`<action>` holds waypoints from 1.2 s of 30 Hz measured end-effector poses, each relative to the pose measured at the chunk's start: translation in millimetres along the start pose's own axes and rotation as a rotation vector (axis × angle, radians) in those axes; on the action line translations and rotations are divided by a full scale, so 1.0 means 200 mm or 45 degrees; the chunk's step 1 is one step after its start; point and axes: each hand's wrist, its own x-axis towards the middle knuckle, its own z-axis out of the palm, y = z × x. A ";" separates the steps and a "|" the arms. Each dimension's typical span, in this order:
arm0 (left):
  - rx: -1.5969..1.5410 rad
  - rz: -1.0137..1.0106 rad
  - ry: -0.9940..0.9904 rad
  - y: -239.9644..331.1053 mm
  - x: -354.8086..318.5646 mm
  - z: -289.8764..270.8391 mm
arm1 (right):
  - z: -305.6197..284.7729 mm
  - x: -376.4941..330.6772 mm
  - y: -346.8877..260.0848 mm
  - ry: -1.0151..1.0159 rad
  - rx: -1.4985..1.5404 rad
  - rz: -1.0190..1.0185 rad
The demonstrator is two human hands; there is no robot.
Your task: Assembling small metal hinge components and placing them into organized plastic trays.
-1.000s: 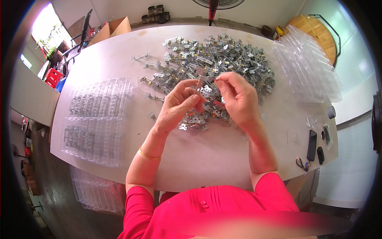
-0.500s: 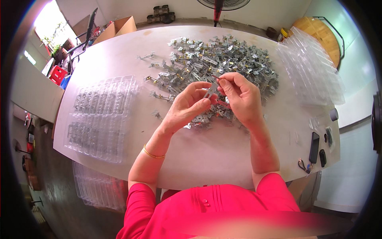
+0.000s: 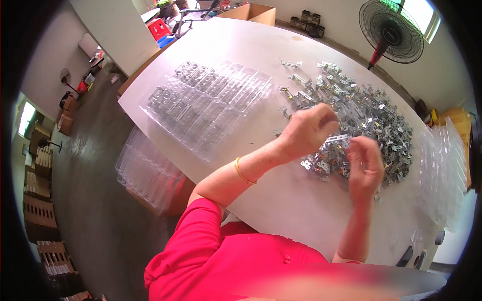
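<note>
- Worktop (image 3: 286, 203): pale and flat; carries all parts listed below.
- Pile of metal brackets (image 3: 389, 118): loose and tangled, toward the far edge of the worktop. Projecting tabs will probably snag; lift pieces singly.
- Clear plastic tray (image 3: 203, 143): near the left corner of the worktop, with metal parts in some compartments. Judged thin and flexible; support by the rim.
- Left hand (image 3: 310, 129): fingers curled inward, thumb side toward the pile; grip contents cannot be determined.
- Right hand (image 3: 365, 163): fingers bent, blurred, fingertips beside a bracket; cannot tell whether it has hold of it.
- Single bracket (image 3: 337, 138): between the hands, at the pile's side nearest the person. Judged light, stiff and smooth, possibly sharp-edged. Recommended hold: pinch the long sides of the flat strip at mid-length, clear of the end tabs.
</note>
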 end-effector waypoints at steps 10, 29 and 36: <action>0.337 -0.293 0.361 -0.11 0.06 -0.96 | 0.50 -0.39 0.07 -0.815 0.191 -0.329; 0.843 -0.452 0.519 -0.39 0.00 -1.55 | 0.62 -0.47 0.11 -0.930 0.146 -0.415; 1.086 -0.557 0.352 -0.49 0.13 -1.42 | 0.62 -0.48 0.12 -0.948 0.155 -0.384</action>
